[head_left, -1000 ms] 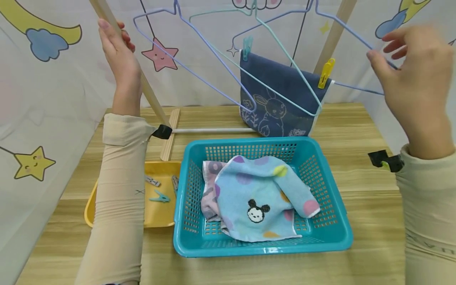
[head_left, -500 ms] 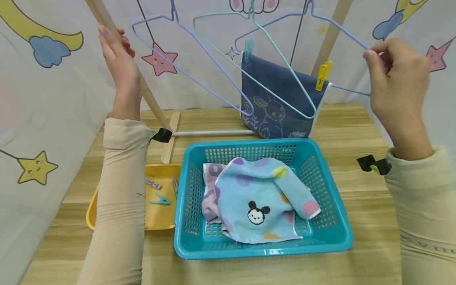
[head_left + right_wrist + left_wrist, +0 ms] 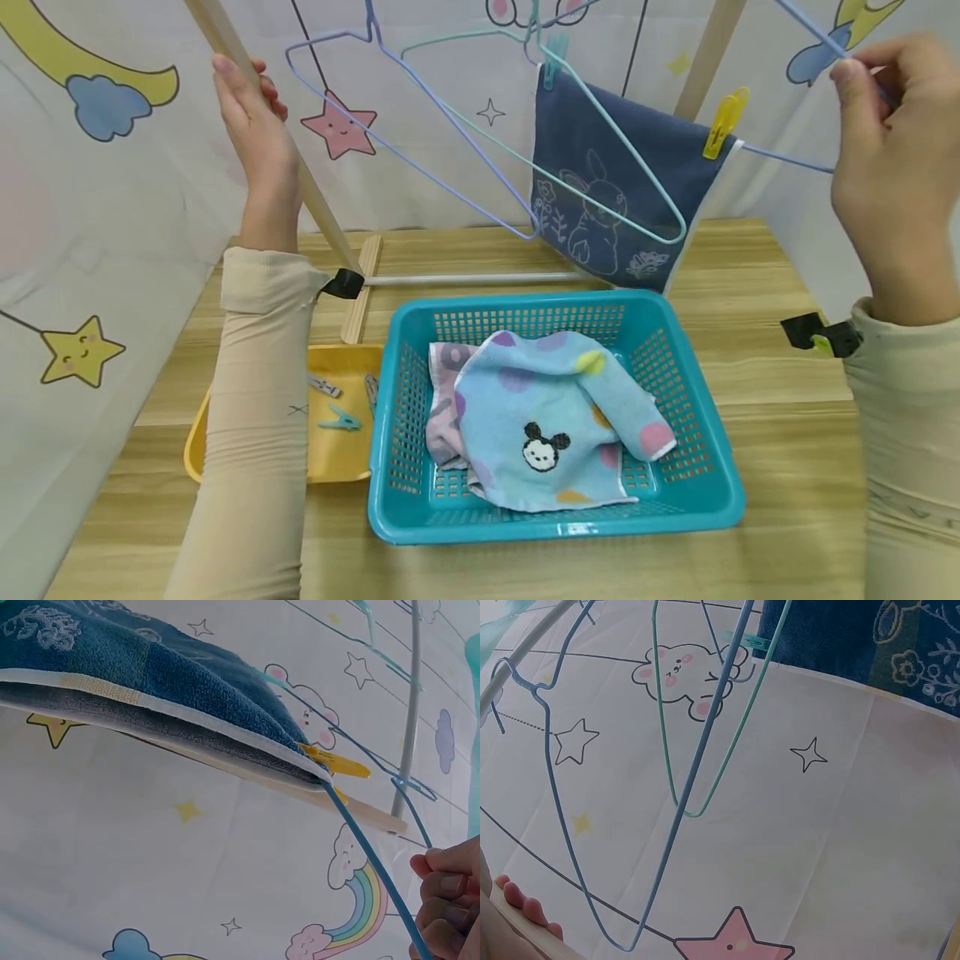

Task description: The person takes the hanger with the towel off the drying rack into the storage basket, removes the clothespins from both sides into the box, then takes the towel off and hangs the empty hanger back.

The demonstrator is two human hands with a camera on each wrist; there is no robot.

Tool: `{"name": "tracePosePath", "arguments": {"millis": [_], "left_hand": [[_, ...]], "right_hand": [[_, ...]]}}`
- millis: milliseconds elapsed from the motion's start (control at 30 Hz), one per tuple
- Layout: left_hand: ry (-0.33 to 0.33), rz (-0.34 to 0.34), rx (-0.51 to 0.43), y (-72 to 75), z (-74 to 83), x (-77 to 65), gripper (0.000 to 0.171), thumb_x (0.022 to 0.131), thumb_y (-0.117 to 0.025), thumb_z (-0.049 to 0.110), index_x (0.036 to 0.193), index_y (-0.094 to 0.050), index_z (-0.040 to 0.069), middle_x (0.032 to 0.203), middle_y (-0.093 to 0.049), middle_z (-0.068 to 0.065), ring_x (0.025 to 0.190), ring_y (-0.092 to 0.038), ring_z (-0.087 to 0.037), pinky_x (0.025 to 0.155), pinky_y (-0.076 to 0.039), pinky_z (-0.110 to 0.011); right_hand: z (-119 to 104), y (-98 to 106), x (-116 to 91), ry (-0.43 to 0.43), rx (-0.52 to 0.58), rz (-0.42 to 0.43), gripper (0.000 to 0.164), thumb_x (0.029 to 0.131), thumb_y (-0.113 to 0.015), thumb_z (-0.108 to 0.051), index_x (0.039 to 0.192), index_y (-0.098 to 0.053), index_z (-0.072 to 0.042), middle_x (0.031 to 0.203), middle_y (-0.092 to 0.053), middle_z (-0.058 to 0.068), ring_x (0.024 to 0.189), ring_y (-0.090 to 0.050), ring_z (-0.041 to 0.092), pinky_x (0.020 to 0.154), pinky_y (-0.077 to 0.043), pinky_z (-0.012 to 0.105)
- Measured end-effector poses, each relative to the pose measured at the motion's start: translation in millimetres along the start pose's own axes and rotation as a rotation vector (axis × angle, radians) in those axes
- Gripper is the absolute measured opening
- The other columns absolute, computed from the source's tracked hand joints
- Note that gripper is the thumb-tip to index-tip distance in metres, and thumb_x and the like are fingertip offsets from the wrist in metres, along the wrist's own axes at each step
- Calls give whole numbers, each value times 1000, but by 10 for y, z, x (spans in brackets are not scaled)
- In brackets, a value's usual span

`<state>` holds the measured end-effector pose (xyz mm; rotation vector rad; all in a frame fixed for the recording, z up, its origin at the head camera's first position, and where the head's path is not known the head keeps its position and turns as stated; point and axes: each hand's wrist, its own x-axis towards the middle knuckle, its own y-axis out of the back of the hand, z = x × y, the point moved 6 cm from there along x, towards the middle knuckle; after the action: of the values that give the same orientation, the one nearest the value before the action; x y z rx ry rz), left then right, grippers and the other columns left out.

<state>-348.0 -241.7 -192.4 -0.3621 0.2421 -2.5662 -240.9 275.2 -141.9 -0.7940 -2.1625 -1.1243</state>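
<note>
My left hand (image 3: 258, 142) rests around the wooden post (image 3: 318, 204) of a drying rack at the left of the head view. With thumb and fingers, my right hand (image 3: 896, 142) pinches the right end of a blue wire hanger (image 3: 787, 160). Over that hanger's bottom bar hangs a navy towel (image 3: 637, 125) with a white rabbit design. It is fastened by a teal clothespin (image 3: 555, 62) and a yellow clothespin (image 3: 723, 125). The right wrist view shows the towel's folded underside and my curled fingers (image 3: 446, 885) by the hanger wire.
A periwinkle hanger (image 3: 420, 167) and a mint hanger (image 3: 615, 133) hang between my hands. A teal basket (image 3: 555, 533) with a blue spotted towel (image 3: 510, 417) stands in front. Left of it, partly behind my forearm, is a yellow tray (image 3: 341, 467) with several clothespins.
My right hand first came inward onto the hanger's end, then moved right and up with it. The navy towel shifted right and tilted along. My left hand stayed on the post.
</note>
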Motion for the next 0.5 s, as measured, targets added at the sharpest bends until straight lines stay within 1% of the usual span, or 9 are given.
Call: {"name": "tracePosePath", "arguments": {"millis": [67, 200, 267, 333, 433, 467, 500], "left_hand": [[-6, -4, 4, 0, 3, 0, 35, 112, -16, 33, 108, -48, 21, 87, -38, 5, 79, -38, -7, 74, -37, -11], [-3, -3, 5, -6, 8, 5, 35, 112, -16, 33, 108, -49, 21, 87, -38, 5, 79, -38, -6, 73, -37, -11], [3, 1, 1, -13, 8, 8, 35, 112, -16, 33, 107, -49, 21, 86, -39, 5, 79, -38, -6, 73, -37, -11], [3, 1, 0, -21, 10, 7, 35, 112, -16, 33, 107, -49, 21, 86, -39, 5, 78, -38, -6, 73, -37, -11], [-2, -2, -6, -33, 11, 3, 35, 112, -16, 33, 106, -49, 21, 86, -39, 5, 78, -38, -7, 72, -37, -11], [-2, -4, -9, -37, 10, 3, 35, 112, -16, 32, 106, -49, 20, 86, -39, 5, 78, -38, -7, 72, -37, -11], [-5, -5, -9, -41, 8, 2, 35, 112, -16, 32, 106, -49, 20, 86, -39, 5, 78, -38, -7, 72, -37, -11]], "right_hand": [[1, 18, 13, -9, -7, -5, 41, 107, -43, -37, 129, -64, -9, 86, -31, -33, 76, -30, -12, 73, -28, 11], [12, 75, 22, -60, -80, 0, 43, 106, -37, -46, 135, -61, -25, 90, -28, -36, 82, -30, -14, 79, -30, 12], [25, 109, 33, -81, -83, 3, 42, 106, -35, -49, 135, -60, -31, 91, -28, -36, 84, -31, -14, 81, -31, 12], [37, 141, 57, -88, -58, 18, 41, 106, -36, -48, 135, -59, -32, 91, -29, -35, 85, -31, -14, 82, -31, 11], [74, 201, 84, -94, 3, 21, 37, 106, -40, -46, 134, -59, -31, 84, -34, -34, 74, -34, -16, 74, -33, 7], [96, 227, 86, -98, -6, 31, 37, 106, -40, -47, 134, -59, -31, 86, -36, -35, 76, -35, -18, 78, -35, 6], [129, 250, 84, -112, -23, 38, 37, 106, -39, -48, 133, -59, -32, 84, -35, -35, 75, -34, -18, 76, -34, 5]]}}
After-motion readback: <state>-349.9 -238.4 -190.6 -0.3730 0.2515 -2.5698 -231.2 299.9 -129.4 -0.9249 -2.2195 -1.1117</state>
